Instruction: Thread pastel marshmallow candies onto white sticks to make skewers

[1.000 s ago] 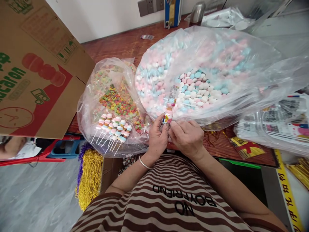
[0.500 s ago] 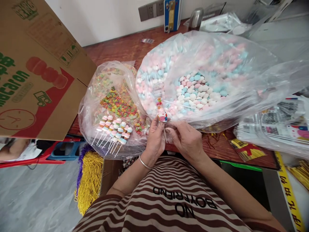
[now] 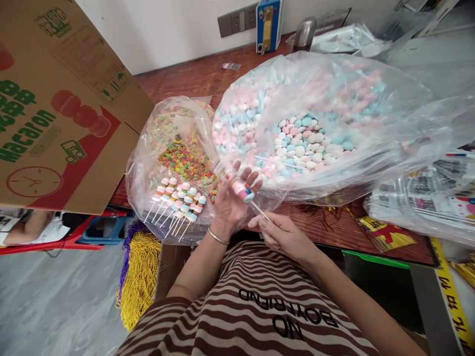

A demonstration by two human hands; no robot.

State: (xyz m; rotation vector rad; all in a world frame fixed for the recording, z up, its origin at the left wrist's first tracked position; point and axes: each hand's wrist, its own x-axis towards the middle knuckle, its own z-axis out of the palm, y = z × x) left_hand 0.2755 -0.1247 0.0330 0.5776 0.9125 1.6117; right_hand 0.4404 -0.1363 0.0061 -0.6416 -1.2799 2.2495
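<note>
A candy skewer in a printed clear wrapper (image 3: pixel 241 189) lies across the palm of my left hand (image 3: pixel 230 205). That hand is turned up with its fingers spread, not wrapped round the candy. My right hand (image 3: pixel 284 235) pinches the skewer's white stick (image 3: pixel 260 210) below the wrapper. Left of my hands, several finished candy skewers (image 3: pixel 181 200) with pastel pieces and white sticks rest on a clear bag of coloured cereal rings (image 3: pixel 185 160). Beyond my hands a large clear bag (image 3: pixel 374 118) holds pink, blue and white candies (image 3: pixel 297 141).
A large cardboard box (image 3: pixel 85 64) stands at the left. To the right lies a stack of printed wrappers (image 3: pixel 419 193) beside a gold packet (image 3: pixel 386 235). At the back are a blue device (image 3: pixel 267 27) and a metal cup (image 3: pixel 305 33). Yellow bead strings (image 3: pixel 139 282) hang below the table's left end.
My left hand has gone from pinching the wrapped candy to lying spread beneath it. The skewer has tilted, and my right hand now grips its stick lower and nearer my body.
</note>
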